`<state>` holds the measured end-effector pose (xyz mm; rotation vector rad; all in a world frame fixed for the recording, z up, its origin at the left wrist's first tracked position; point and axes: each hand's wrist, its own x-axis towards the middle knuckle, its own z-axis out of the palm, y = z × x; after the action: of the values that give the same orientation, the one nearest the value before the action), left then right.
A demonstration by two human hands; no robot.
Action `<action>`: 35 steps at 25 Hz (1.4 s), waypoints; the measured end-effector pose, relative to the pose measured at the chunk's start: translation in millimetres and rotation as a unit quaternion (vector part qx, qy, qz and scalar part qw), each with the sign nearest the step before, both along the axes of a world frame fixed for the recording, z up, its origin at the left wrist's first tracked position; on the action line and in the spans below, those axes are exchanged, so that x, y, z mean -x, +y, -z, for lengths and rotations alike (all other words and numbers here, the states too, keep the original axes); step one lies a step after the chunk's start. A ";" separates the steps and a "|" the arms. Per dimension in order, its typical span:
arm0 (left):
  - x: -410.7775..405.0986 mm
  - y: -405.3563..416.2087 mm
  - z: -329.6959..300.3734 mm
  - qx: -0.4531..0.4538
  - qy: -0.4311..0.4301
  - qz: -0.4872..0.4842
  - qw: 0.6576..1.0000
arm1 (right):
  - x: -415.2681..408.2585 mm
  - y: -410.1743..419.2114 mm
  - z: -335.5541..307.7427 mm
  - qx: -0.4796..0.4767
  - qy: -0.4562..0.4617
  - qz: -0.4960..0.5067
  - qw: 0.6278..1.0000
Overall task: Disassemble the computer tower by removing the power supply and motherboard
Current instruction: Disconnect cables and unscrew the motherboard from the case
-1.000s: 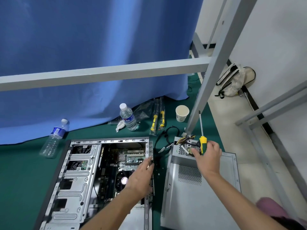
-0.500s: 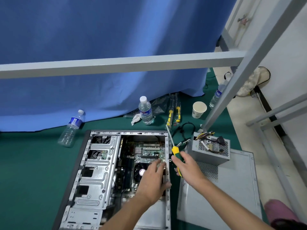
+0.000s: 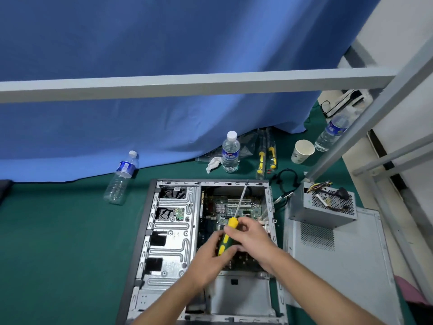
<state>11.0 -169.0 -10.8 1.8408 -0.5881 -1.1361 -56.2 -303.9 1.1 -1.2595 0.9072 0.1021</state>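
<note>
The open computer tower (image 3: 168, 233) lies on its side on the green mat, its green motherboard (image 3: 234, 207) showing inside. Over the motherboard, both hands meet on a yellow and green screwdriver (image 3: 226, 235) whose shaft points away toward the case's far wall. My right hand (image 3: 250, 240) grips the upper handle. My left hand (image 3: 210, 256) holds the lower end of the handle. The grey power supply (image 3: 325, 207) stands outside the case, on the removed side panel (image 3: 339, 266) to the right, its cables on top.
Water bottles stand and lie behind the case (image 3: 230, 152) (image 3: 120, 178) (image 3: 332, 131). A paper cup (image 3: 302, 151), two more screwdrivers (image 3: 266, 156) and a black cable (image 3: 284, 181) lie at the back right. A grey metal bar (image 3: 187, 84) crosses overhead; a blue curtain hangs behind.
My right hand carried the screwdriver from the power supply leftward over the motherboard. My left hand left the case edge and took hold of the handle too.
</note>
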 end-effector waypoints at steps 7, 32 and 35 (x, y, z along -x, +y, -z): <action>-55.0 41.9 22.2 -0.109 -0.262 -0.071 0.956 | -7.4 -10.9 17.1 0.460 0.108 -0.176 0.863; -94.5 24.8 80.6 -0.105 -0.480 -0.128 0.861 | 14.0 -38.7 75.1 0.579 0.249 -0.196 0.751; -94.5 25.8 81.8 -0.102 -0.478 -0.129 0.863 | 14.0 -37.3 75.3 0.585 0.254 -0.205 0.742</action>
<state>105.5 -143.3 -92.5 2.5404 -0.7361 -0.0215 -70.2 -341.2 -74.2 -2.7203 1.1800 0.2539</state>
